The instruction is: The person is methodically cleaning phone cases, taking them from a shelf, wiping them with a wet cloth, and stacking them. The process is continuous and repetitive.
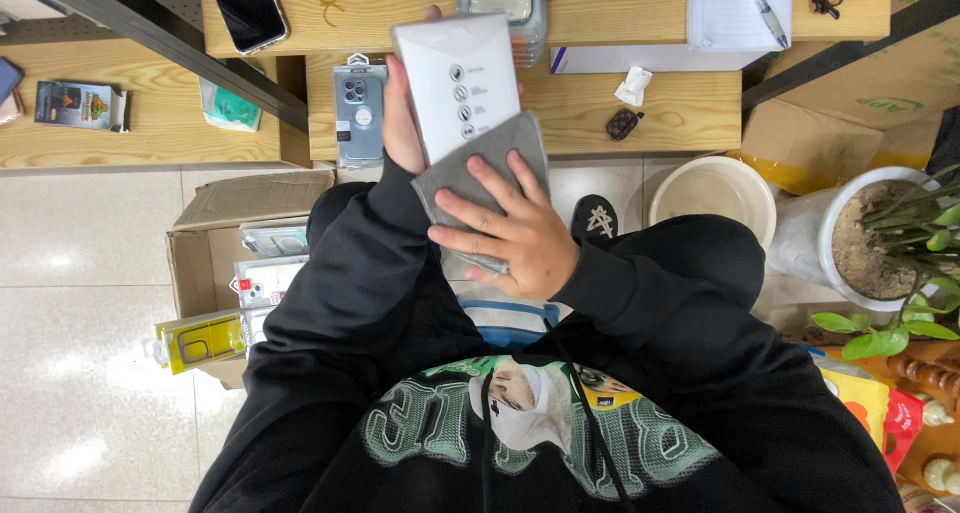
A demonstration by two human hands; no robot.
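Far left, a cardboard box (205, 248) of packaged phone cases sits on the floor, and another packaged case (358, 113) leans on the desk (620, 113). Moving in, the left hand (400, 123) holds a flat white package (458, 83) up over the desk edge, fingers wrapped round its left side and back, thumb hidden. Right beside it, the right hand (515, 233) presses a grey cloth (480, 178) flat against the package's lower end, fingers spread over the cloth, not pinching it. To wipe well here, I'd say the left grip should stay firm at the edge so the package doesn't twist, and the cloth should lie flat under the whole palm, covering the face in even strokes. Further right, a white bowl (712, 195) and a potted plant (880, 238) stand well apart on the floor.
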